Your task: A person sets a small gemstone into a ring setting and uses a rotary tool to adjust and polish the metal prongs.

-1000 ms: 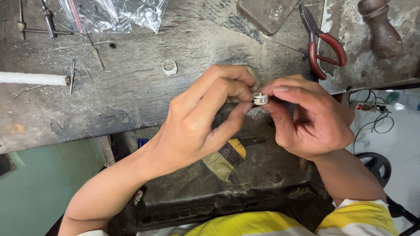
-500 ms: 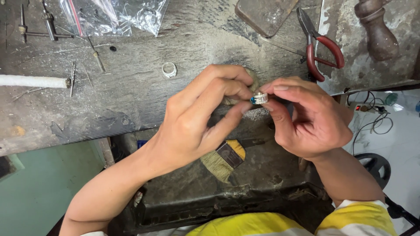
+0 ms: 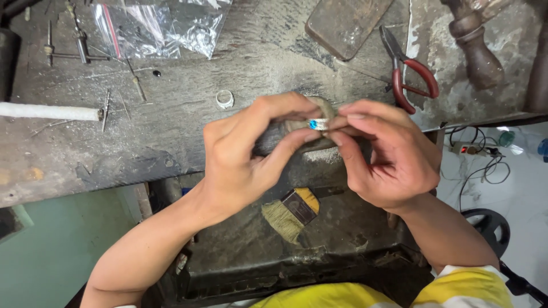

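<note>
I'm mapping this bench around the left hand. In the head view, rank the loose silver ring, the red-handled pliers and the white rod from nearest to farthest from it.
From the left hand:
1. Loose silver ring, on the bench just above the hand.
2. Red-handled pliers, upper right, beyond the right hand.
3. White rod, at the far left edge.

A single head-worn camera is looking steeply down from above the person's chest, sitting close over both hands, facing the worn tabletop [image 3: 171, 131] ahead, with the floor showing at the right and left edges
</note>
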